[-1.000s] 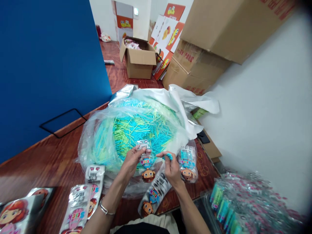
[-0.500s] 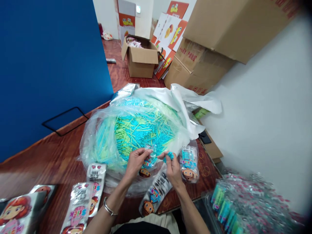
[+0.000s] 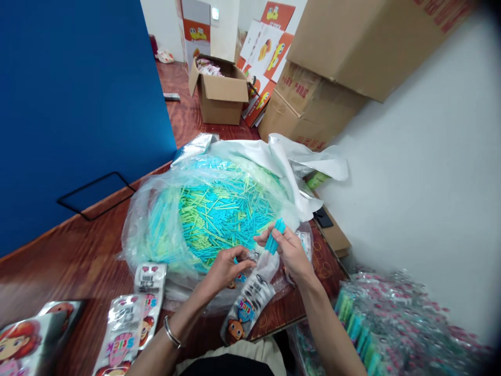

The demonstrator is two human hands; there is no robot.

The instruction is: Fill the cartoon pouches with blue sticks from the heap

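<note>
My right hand [image 3: 288,249] is closed on a small bundle of blue sticks [image 3: 274,236], held up at the near right rim of the big clear bag of blue and green sticks [image 3: 219,211]. My left hand [image 3: 227,266] pinches a small cartoon-printed pouch [image 3: 239,277] low against the bag's front edge; most of the pouch is hidden by my fingers. Another pouch [image 3: 247,308] printed with a cartoon face lies just below my hands. A filled pouch [image 3: 304,241] sits behind my right hand.
More printed pouches [image 3: 129,324] lie on the wooden table [image 3: 70,261] at the left. A heap of filled packets [image 3: 383,324] fills the lower right. A blue panel [image 3: 78,104] stands to the left, cardboard boxes [image 3: 219,91] behind, a white wall on the right.
My right hand rose and shifted right, tipping the blue sticks upright. My left hand dropped with the pouch toward the bag's front edge.
</note>
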